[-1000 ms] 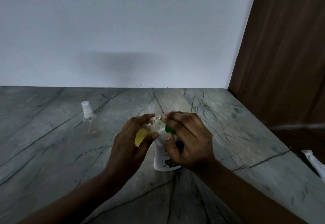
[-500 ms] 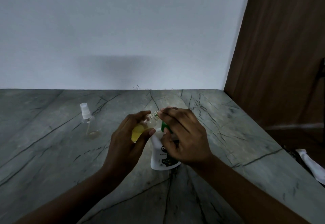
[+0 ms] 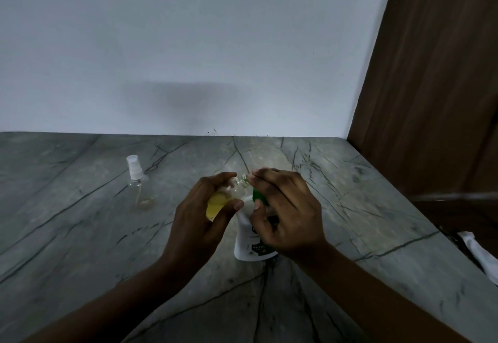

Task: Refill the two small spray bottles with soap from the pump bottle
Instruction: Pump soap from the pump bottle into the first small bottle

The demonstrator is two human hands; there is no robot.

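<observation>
The small spray bottle (image 3: 221, 201), partly full of yellow soap, is gripped tilted by the left hand (image 3: 199, 218), its neck just beside the green head of the white pump bottle (image 3: 248, 245), which the right hand (image 3: 285, 213) clasps, in the middle of the counter (image 3: 80, 235).

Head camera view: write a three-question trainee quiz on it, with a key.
1. True or false: the capped spray bottle lies on its side on the countertop.
2. What does the left hand grip? A) the open spray bottle holding yellow soap; B) a sponge; C) a loose spray cap.
3. Fill in: the right hand grips the white pump bottle by its green ____.
Key: 1 false, it stands upright. 2 A. 3 pump head.
</observation>
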